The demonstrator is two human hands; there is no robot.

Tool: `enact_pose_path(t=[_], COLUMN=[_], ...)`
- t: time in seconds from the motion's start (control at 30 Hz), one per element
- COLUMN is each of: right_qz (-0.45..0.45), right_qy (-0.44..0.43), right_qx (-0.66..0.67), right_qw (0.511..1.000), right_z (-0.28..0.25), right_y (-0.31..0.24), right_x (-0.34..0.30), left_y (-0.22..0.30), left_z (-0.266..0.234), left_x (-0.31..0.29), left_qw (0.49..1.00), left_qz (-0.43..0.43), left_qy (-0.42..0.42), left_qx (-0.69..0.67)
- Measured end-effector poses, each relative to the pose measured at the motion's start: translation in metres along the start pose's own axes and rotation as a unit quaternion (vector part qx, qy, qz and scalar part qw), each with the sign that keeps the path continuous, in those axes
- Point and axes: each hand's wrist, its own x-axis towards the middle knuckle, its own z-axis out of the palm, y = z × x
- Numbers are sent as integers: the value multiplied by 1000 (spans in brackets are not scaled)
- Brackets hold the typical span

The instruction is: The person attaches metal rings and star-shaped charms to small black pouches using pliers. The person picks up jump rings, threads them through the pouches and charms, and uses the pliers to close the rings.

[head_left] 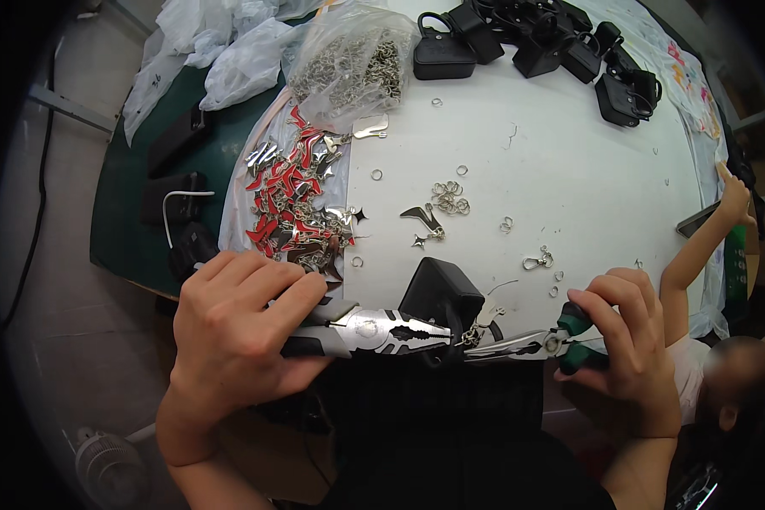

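Pliers fill both my hands. At lower left of the frame, my left hand [238, 327] is clamped on combination pliers [382, 330]. Their jaws meet, at lower centre, a small metal ring and charm [478, 327] beside a black pouch [440, 293] on the white desk [569, 170]. At lower right, my right hand [629, 340] grips green-handled needle-nose pliers [535, 344]. Red charms [293, 204] lie heaped at centre left.

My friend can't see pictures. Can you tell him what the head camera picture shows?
Two hands work over a white table: the left hand grips big pliers and the right hand grips thin green-handled pliers, their tips meeting at a small metal ring by a black pouch. Red and silver charms lie nearby.
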Motion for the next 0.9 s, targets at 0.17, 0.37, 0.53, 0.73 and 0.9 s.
enact_pose_path(t=[0.17, 0.37, 0.53, 0.73, 0.9], right_qz=[-23, 23, 73, 76, 22], right_qy=[-22, -46, -78, -64, -20], right_qx=[-35, 109, 207, 195, 128], right_qw=[999, 993, 972, 976, 991], right_z=[2, 11, 14, 14, 14], right_y=[1, -3, -4, -2, 8], right_x=[5, 1, -6, -6, -7], left_y=[-2, -3, -2, 1, 5], left_z=[-1, 5, 9, 11, 13], left_x=[-3, -9, -9, -7, -4], left_qw=[1000, 999, 994, 993, 998], left_qz=[-2, 10, 33, 31, -20], left_qy=[-6, 46, 93, 99, 44], left_qx=[-9, 5, 46, 55, -43])
